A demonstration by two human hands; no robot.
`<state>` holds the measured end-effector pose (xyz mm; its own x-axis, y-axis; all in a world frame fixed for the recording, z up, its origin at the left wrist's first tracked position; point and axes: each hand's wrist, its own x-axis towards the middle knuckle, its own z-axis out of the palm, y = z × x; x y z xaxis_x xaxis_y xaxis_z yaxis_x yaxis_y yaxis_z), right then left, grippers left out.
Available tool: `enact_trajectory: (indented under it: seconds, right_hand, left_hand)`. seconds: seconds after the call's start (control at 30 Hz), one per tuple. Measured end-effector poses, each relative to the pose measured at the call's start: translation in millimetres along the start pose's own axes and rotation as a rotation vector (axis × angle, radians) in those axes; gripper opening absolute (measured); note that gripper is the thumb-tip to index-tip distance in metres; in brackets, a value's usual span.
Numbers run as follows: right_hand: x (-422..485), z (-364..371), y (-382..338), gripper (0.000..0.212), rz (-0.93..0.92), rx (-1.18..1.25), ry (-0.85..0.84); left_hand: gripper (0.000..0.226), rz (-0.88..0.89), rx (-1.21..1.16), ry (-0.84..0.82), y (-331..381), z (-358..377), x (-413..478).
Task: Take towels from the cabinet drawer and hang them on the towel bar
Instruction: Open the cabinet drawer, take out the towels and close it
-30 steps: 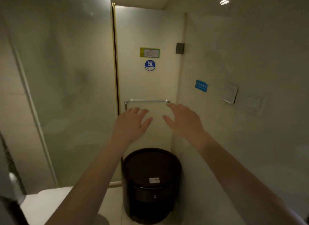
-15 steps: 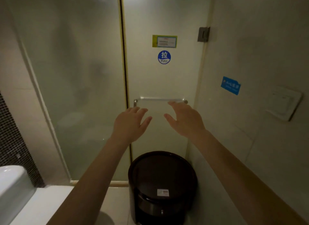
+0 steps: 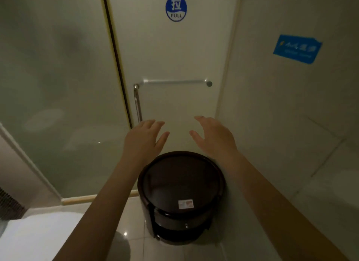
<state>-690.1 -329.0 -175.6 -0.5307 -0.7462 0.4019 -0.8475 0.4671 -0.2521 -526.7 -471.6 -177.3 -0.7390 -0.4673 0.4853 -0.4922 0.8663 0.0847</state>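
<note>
Grips (image 3: 142,139) (image 3: 214,139) spread before glass door (image 3: 174,53)

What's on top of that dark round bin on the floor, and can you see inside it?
Only a small white label sits on the closed lid of the bin. The lid covers the inside, so whatever the bin holds cannot be seen.

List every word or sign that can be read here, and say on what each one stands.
"拉" over "PULL": round blue sticker on the frosted glass door.
Blue rectangular sticker on the pale right wall: white text, too blurred to read.
Small white label on the dark round bin lid: too small to read.
</note>
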Motion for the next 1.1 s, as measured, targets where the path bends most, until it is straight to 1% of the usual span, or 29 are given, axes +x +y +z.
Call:
enact_trajectory:
  seconds: [0.13,0.27,0.47,0.57,0.7,0.87,1.0,1.1]
  right_hand:
    - [-5,57,25,0.055,0.044,-0.001,-0.007]
    - [-29,118,49,0.055,0.076,0.001,0.004]
    - [-95,242,92,0.055,0.053,0.004,0.008]
    - [-128,309,110,0.056,0.050,-0.004,-0.014]
    - [-164,391,129,0.058,0.051,0.016,-0.022]
    - [-199,466,149,0.057,0.069,0.029,-0.045]
    - [-218,500,163,0.050,0.155,0.066,-0.032]
    - [-232,520,171,0.031,0.318,0.118,-0.044]
  left_hand:
    - [0.045,0.015,-0.023,-0.005,-14,59,-5]
    - [0.042,0.009,-0.058,-0.016,-17,124,-33]
    - [0.049,-0.005,-0.032,-0.037,-20,243,-109]
    - [0.050,-0.032,-0.037,-0.087,-26,308,-153]
    - [0.051,-0.038,-0.016,-0.099,-34,387,-198]
    - [0.049,-0.030,0.001,-0.113,-41,465,-235]
    - [0.047,-0.012,-0.023,-0.111,-41,509,-247]
    - [0.046,-0.027,-0.044,-0.116,-40,531,-250]
